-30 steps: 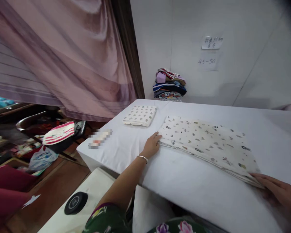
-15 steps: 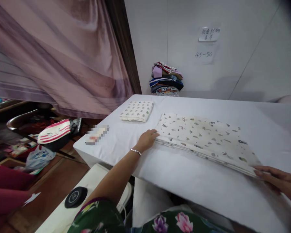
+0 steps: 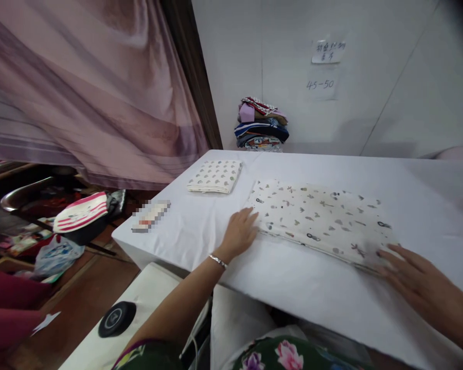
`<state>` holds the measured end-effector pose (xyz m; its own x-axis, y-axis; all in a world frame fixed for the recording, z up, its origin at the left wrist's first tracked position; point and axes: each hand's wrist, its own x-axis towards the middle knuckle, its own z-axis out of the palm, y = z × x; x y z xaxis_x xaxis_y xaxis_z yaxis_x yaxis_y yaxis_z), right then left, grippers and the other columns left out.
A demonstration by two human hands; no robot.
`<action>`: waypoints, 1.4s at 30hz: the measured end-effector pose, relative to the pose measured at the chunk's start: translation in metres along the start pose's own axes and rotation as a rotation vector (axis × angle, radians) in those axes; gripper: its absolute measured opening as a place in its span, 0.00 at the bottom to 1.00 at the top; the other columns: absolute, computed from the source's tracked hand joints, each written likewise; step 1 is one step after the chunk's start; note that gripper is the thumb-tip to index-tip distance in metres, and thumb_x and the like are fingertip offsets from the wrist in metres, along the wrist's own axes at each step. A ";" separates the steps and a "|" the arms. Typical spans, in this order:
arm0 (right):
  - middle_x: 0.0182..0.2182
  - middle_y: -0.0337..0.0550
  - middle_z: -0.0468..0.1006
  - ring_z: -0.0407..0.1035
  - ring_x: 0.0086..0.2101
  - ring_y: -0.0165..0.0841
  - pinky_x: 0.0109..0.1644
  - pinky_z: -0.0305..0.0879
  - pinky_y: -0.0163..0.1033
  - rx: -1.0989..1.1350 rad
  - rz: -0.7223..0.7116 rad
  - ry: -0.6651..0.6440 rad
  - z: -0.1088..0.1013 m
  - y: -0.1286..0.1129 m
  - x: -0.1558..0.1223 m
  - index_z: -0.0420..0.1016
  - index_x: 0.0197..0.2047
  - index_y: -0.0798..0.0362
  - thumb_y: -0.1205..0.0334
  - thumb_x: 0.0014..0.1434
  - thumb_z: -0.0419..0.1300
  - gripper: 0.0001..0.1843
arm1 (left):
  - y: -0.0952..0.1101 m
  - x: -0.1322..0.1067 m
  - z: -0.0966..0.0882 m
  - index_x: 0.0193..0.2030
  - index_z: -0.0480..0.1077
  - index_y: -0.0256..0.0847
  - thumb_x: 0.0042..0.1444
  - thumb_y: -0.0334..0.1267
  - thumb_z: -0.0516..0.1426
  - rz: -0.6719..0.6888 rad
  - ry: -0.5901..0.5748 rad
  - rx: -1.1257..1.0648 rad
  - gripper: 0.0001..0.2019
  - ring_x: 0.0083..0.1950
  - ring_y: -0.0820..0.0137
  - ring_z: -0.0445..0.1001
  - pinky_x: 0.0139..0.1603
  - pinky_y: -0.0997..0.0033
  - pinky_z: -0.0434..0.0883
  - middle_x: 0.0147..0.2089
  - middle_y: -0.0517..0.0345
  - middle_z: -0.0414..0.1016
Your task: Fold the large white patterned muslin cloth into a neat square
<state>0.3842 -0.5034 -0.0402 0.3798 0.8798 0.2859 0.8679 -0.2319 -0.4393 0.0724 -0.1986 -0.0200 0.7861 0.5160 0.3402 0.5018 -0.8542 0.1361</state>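
Cloth (image 3: 316, 218) flat near front edge of table (image 3: 293, 275). Left hand (image 3: 238, 234): fingers loosely extended on left end, clasping nothing, probably steadying it. Right hand (image 3: 416, 275): fingers parted at right end, contact too blurred to tell.

Left hand, bare (image 3: 238, 232), lies palm-down, bare forearm (image 3: 177, 306) stretched forward; right hand, bare (image 3: 414, 272), fingers loosely extended, fingertips blurred!

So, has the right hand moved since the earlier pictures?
Yes: the right hand has moved left, nearer the small folded cloth, which lies unmoved on the white table.
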 end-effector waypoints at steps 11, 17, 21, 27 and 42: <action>0.64 0.39 0.48 0.44 0.62 0.42 0.63 0.44 0.58 -0.240 -0.301 -0.270 0.075 -0.046 0.037 0.41 0.67 0.45 0.45 0.61 0.47 0.35 | 0.028 0.009 0.029 0.63 0.52 0.46 0.61 0.48 0.46 0.294 -0.157 -0.094 0.24 0.66 0.69 0.51 0.66 0.61 0.48 0.65 0.58 0.55; 0.64 0.34 0.46 0.43 0.62 0.40 0.63 0.46 0.54 -0.140 -0.179 -0.390 0.057 -0.047 0.044 0.42 0.66 0.39 0.45 0.62 0.45 0.32 | 0.014 0.017 0.013 0.47 0.69 0.45 0.62 0.44 0.45 0.138 -0.095 -0.145 0.14 0.57 0.67 0.65 0.60 0.60 0.57 0.53 0.58 0.71; 0.65 0.33 0.43 0.40 0.62 0.40 0.64 0.45 0.51 -0.114 -0.101 -0.346 0.056 -0.046 0.069 0.43 0.66 0.41 0.44 0.61 0.44 0.32 | 0.000 0.041 0.007 0.40 0.71 0.44 0.64 0.41 0.41 -0.046 0.002 -0.179 0.18 0.52 0.70 0.68 0.56 0.64 0.61 0.48 0.58 0.74; 0.65 0.36 0.38 0.35 0.63 0.40 0.65 0.41 0.53 -0.174 -0.034 -0.316 0.079 -0.026 0.126 0.44 0.67 0.47 0.39 0.60 0.39 0.36 | -0.020 0.059 0.030 0.58 0.60 0.42 0.58 0.45 0.49 -0.231 -0.131 -0.053 0.22 0.64 0.59 0.53 0.60 0.54 0.56 0.66 0.52 0.54; 0.65 0.43 0.44 0.36 0.63 0.42 0.64 0.39 0.55 -0.303 0.002 -0.271 0.106 -0.004 0.229 0.49 0.66 0.53 0.39 0.59 0.37 0.38 | -0.017 0.055 0.032 0.53 0.64 0.45 0.58 0.42 0.48 -0.274 -0.065 -0.124 0.16 0.63 0.61 0.54 0.59 0.55 0.57 0.65 0.56 0.55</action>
<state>0.4338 -0.2571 -0.0632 0.3187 0.9473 0.0323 0.9377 -0.3101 -0.1569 0.1182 -0.1540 -0.0333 0.6511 0.7278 0.2155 0.6536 -0.6820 0.3282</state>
